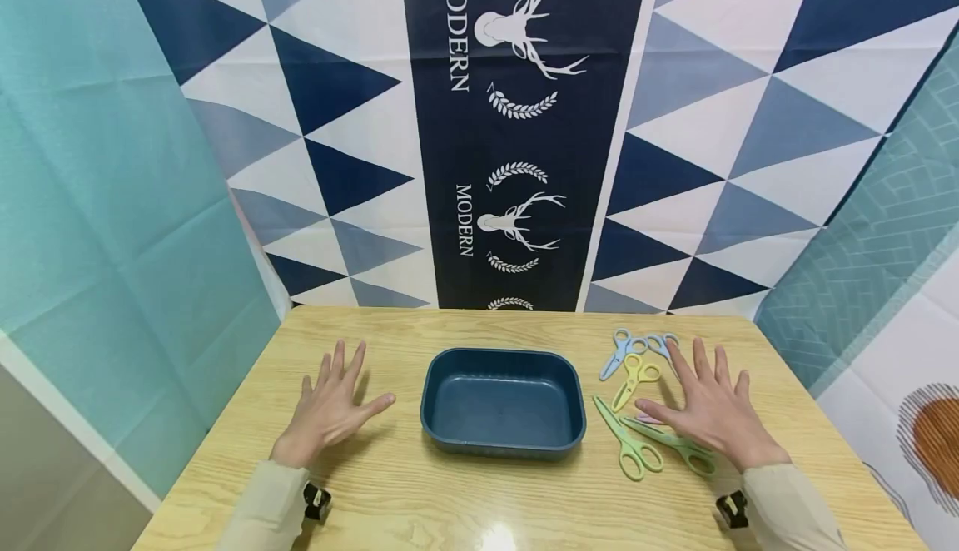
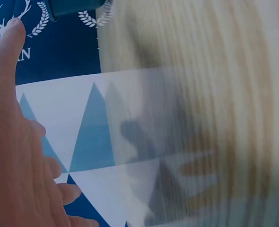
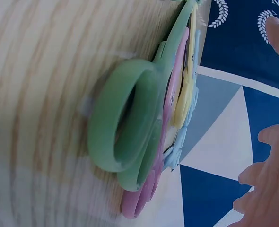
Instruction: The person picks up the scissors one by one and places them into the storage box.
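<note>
My left hand (image 1: pixel 327 412) hovers over the table left of the bin, fingers spread, holding nothing. My right hand (image 1: pixel 713 412) is spread above the scissors on the right and covers some of them. A dark blue rectangular bin (image 1: pixel 504 444) stands between the hands, its inside bare. Beside it lie green scissors (image 1: pixel 628 444), with a second green pair (image 1: pixel 678 444) under the right hand's edge. Yellow scissors (image 1: pixel 633 380) and light blue scissors (image 1: pixel 620 354) lie farther back, near another blue pair (image 1: pixel 663 343). Pink scissors (image 3: pixel 165 127) show between the green and yellow ones in the right wrist view.
The wooden table (image 1: pixel 375 501) ends at a patterned cloth backdrop (image 1: pixel 360 160) behind the bin. A teal cloth panel (image 1: pixel 135 201) rises along the left side, and another cloth (image 1: pixel 884 285) hangs at the right. Each wrist wears a small black device (image 1: pixel 316 501).
</note>
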`<state>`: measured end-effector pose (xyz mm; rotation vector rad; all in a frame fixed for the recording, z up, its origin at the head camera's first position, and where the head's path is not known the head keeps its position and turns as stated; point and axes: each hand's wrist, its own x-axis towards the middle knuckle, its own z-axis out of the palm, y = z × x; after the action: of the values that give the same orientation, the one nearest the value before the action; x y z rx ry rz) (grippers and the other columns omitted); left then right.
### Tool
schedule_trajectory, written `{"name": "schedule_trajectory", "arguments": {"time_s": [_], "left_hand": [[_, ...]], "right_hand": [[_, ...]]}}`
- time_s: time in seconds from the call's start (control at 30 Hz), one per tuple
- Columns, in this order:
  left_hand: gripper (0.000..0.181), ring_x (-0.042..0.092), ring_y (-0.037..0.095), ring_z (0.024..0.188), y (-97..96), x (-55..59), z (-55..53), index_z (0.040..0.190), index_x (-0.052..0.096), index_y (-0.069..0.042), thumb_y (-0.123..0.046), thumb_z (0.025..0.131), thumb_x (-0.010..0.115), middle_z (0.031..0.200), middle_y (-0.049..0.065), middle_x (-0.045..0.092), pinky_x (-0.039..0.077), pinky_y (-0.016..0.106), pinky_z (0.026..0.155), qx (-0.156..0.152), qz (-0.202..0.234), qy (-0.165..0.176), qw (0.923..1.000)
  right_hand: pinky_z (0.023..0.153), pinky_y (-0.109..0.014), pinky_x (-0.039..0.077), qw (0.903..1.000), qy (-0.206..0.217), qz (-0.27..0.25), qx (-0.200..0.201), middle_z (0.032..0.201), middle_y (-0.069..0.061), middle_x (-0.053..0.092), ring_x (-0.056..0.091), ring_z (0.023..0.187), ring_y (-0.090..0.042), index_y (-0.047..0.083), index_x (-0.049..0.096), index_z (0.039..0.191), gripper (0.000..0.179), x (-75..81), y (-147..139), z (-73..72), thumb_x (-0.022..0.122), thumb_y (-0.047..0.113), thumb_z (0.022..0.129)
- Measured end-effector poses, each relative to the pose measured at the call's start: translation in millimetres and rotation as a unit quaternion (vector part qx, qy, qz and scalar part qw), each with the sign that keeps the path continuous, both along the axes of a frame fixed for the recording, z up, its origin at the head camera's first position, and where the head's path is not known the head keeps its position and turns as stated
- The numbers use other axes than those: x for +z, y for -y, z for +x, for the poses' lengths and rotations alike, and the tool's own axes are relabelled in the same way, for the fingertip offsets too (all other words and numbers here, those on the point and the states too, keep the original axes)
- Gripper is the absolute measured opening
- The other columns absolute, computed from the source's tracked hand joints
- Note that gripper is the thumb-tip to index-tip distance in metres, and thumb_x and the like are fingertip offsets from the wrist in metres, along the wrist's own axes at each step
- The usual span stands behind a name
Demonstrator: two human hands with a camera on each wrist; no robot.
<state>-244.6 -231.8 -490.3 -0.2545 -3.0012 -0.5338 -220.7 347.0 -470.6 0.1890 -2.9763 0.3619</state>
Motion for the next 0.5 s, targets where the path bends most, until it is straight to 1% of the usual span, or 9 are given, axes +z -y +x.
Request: {"name": "schedule_trajectory", "arguments": {"time_s": [0.13,0.23,0.4,0.5], "left_hand": [[0.105,0.017,0.053,0.153,-3.1,0.8,-1.6,0.167,0.01,-0.022,-0.08,0.09,0.05,0.172,0.019,-0.002,0.018,0.082,0.109,0.001,0.007,0.003,1.0],[0.104,0.021,0.053,0.152,-5.2,2.2,-3.6,0.167,0.01,-0.022,-0.08,0.09,0.05,0.172,0.019,-0.001,0.021,0.081,0.109,0.002,0.011,0.003,0.9999],[0.103,0.021,0.055,0.151,-7.8,5.6,-6.7,0.167,0.011,-0.023,-0.08,0.091,0.049,0.172,0.02,0.004,0.023,0.08,0.11,0.013,0.025,0.006,0.9996],[0.102,0.021,0.055,0.151,-9.8,7.6,-7.9,0.166,0.012,-0.023,-0.08,0.09,0.049,0.171,0.021,0.007,0.024,0.079,0.11,0.014,0.035,0.007,0.9993]], "right_hand": [[0.101,-0.089,0.001,1.0,0.002,0.001,-0.001,0.163,-0.041,0.003,-0.004,0.146,-0.068,0.017,0.002,0.166,0.114,-0.8,-0.6,0.0,0.059,0.076,0.087],[0.101,-0.089,0.001,1.0,0.001,0.0,-0.001,0.163,-0.041,0.004,-0.003,0.146,-0.069,0.018,0.0,0.166,0.114,-0.7,-0.5,0.0,0.059,0.076,0.088],[0.101,-0.088,0.0,1.0,0.003,-0.002,-0.001,0.163,-0.04,0.002,-0.005,0.146,-0.068,0.018,-0.001,0.166,0.114,-1.0,0.3,-1.3,0.059,0.076,0.088],[0.101,-0.088,0.0,0.9999,0.008,-0.005,-0.004,0.164,-0.04,0.001,-0.007,0.146,-0.067,0.019,-0.002,0.166,0.114,-1.9,1.4,-2.3,0.058,0.076,0.088]]}}
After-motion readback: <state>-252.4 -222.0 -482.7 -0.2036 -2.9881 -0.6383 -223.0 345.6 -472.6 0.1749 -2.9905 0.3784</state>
